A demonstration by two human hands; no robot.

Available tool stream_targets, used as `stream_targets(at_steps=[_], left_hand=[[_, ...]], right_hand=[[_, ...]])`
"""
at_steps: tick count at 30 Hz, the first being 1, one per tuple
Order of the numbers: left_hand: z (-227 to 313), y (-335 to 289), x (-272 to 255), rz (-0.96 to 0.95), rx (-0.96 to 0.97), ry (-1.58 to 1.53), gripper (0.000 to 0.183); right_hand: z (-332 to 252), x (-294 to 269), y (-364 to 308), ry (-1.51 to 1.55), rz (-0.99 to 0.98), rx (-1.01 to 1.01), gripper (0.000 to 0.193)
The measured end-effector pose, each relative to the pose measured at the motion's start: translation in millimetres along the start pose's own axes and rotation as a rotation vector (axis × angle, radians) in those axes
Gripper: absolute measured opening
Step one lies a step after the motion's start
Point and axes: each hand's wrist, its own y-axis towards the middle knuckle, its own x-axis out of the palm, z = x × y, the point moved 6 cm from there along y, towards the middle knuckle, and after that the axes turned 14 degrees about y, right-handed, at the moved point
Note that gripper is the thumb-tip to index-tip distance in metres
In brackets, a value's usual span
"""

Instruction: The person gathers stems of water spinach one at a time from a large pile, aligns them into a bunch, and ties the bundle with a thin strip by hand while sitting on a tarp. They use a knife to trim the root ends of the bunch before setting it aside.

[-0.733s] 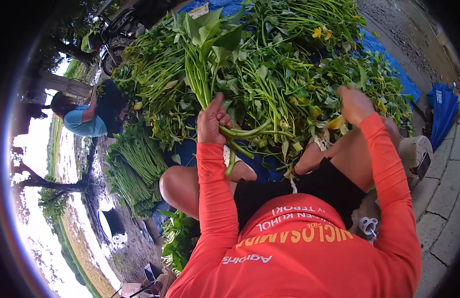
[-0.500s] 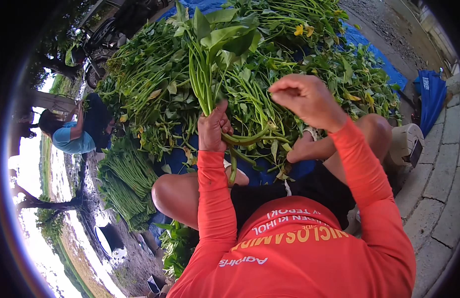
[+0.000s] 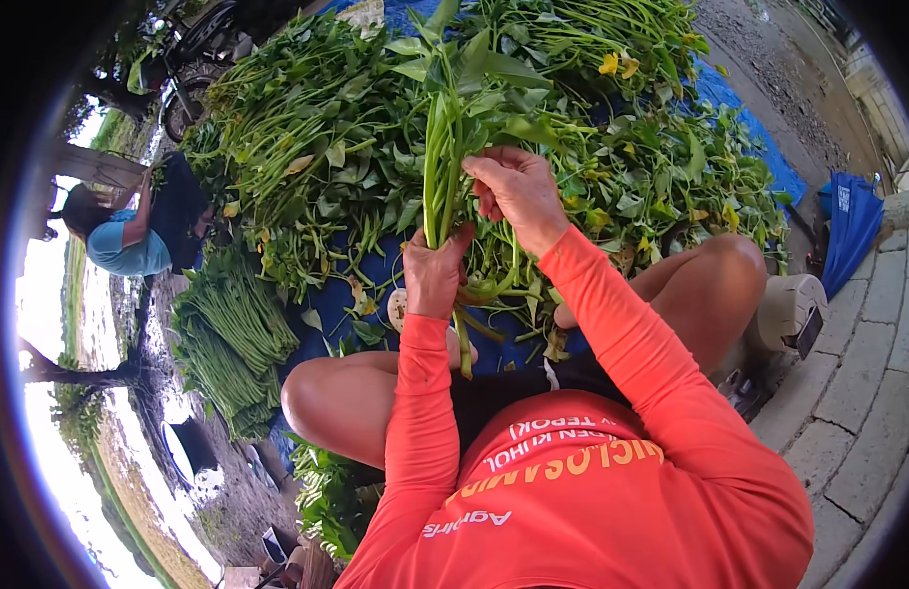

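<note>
My left hand (image 3: 435,275) is wrapped round the lower stems of an upright bunch of water spinach (image 3: 441,167). Its long pale stalks rise above the fist to broad green leaves, and cut ends poke out below. At the right side of the same bunch, my right hand (image 3: 518,191) has its fingers closed in a pinch at the stems; exactly which stalk or leaf lies between the fingertips is hard to make out. Beneath and beyond both hands spreads a big heap of loose water spinach (image 3: 317,147), with some yellowed leaves among it.
A blue tarp (image 3: 739,113) lies under the heap. Neatly stacked bundles of stalks (image 3: 228,334) sit to the left, near another person (image 3: 130,231) in a blue shirt. On the right are a folded blue umbrella (image 3: 852,231), a whitish container (image 3: 790,304) and paving blocks (image 3: 837,393).
My right hand has moved left from the air over the heap to the bunch's stems. My left hand still grips the bunch, which now stands a little further right.
</note>
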Motion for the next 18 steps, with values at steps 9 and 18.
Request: stream_targets(at_steps=[9,18], left_hand=[[-39,-3,-31,0.159,-0.248,-0.185,0.027],[-42,11,-91,0.441,-0.190,-0.241,0.026]], right_hand=[[89,1,52,-0.058,-0.159,0.278,0.032],[96,-171,98,-0.766,0.124,-0.112,0.016]])
